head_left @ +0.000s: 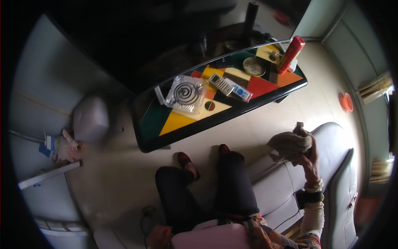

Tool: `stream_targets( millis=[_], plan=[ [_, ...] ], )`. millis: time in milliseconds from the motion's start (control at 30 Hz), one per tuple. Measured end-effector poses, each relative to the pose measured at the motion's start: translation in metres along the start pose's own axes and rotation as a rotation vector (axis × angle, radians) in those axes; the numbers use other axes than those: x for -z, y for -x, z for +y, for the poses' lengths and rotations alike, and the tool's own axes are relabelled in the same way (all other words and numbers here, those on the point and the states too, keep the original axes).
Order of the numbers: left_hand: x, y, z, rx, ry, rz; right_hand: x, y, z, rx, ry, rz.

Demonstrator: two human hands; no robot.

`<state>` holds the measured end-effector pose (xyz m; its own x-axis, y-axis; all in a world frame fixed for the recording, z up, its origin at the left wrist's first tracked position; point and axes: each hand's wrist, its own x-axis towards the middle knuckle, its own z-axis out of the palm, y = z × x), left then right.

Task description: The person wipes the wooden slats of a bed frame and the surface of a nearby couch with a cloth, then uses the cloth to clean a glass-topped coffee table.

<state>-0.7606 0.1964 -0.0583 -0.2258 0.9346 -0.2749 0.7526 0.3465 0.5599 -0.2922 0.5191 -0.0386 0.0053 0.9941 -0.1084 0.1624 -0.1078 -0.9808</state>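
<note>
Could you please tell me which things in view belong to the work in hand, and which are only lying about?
Likely in use:
- grey-brown cloth, gripped by the right hand

Apparently just lying about:
- on the table: spiral coil in clear wrapping, grey remote control, round dish, red cylinder
- on the floor: orange container

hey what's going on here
A person, seemingly seated on the grey sofa, grips a crumpled grey-brown cloth in the right hand, out to the side. The left hand is low by the lap; what it holds, if anything, is unclear. On the colourful table ahead lie a wrapped coil and two remotes, with a red can standing.
</note>
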Motion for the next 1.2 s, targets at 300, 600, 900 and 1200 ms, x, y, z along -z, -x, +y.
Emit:
stream_targets(
  millis=[300, 600, 900, 1200],
  plan=[
    [0.039, 0.042, 0.033, 0.437, 0.093, -0.028, -0.001, -0.053, -0.037, 0.051, 0.174, -0.201],
    [0.002, 0.160, 0.085, 0.644, 0.135, 0.349, -0.098, -0.095, -0.027, 0.023, 0.048, -0.407],
    [-0.022, 0.149, 0.033, 0.613, 0.026, 0.323, -0.084, -0.026, 0.035, -0.009, 0.163, -0.494],
    [-0.017, -0.037, -0.014, 0.082, 0.090, 0.470, -0.061, -0.019, 0.033, 0.100, 0.003, -0.274]
  ],
)
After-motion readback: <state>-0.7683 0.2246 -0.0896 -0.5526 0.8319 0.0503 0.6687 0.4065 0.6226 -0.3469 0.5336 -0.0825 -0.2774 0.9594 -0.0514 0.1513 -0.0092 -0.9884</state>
